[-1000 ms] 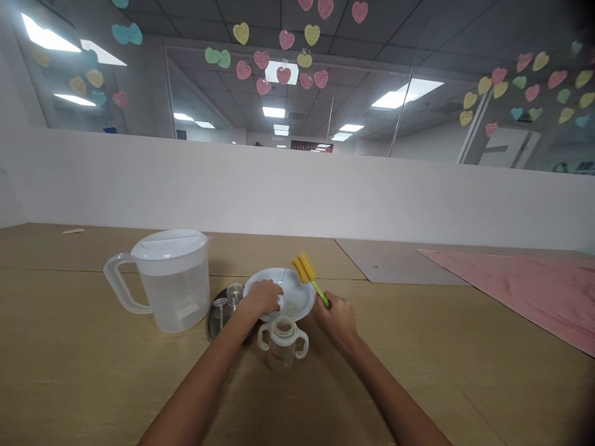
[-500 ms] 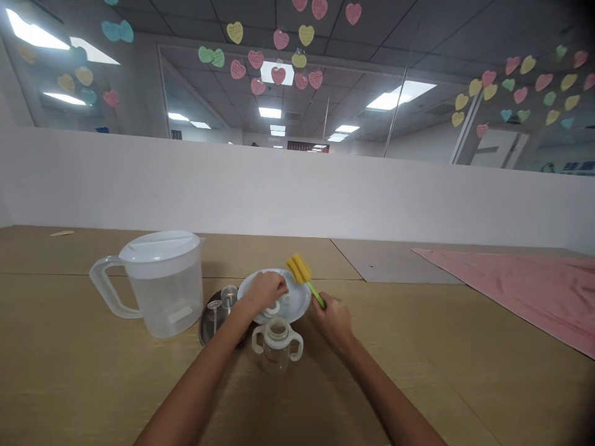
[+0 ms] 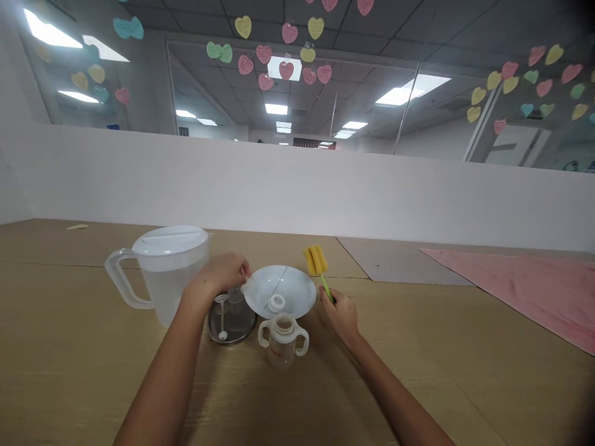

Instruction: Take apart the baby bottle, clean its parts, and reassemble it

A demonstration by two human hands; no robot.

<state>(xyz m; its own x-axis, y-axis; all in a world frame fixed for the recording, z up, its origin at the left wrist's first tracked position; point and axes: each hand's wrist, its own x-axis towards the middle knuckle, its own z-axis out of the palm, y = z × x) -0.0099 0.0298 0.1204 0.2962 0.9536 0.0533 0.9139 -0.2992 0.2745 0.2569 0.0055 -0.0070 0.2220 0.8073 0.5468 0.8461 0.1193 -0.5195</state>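
My right hand (image 3: 341, 314) is closed round the green handle of a sponge bottle brush (image 3: 317, 260), its yellow head raised to the right of the bowl. My left hand (image 3: 229, 272) has its fingers pinched together above the metal tray (image 3: 245, 328), beside the bowl's left rim. A small pale piece seems to be at its fingertips, too unclear to name. In the white bowl (image 3: 302, 291) lies a white ring (image 3: 276, 303). A clear baby bottle (image 3: 281, 347) with two white handles stands uncapped in front of it. The tray holds a straw with a weighted end (image 3: 222, 319) and a clear cap (image 3: 236, 300).
A lidded translucent pitcher (image 3: 171, 248) with liquid stands at the left, partly behind my left forearm. A pink cloth (image 3: 520, 291) covers the right side of the table, beside a grey mat (image 3: 404, 263). A white wall (image 3: 297, 192) runs along the back.
My left hand has moved left, out of the bowl to above the tray. A white piece near its fingers no longer shows in the bowl. The brush is more upright.
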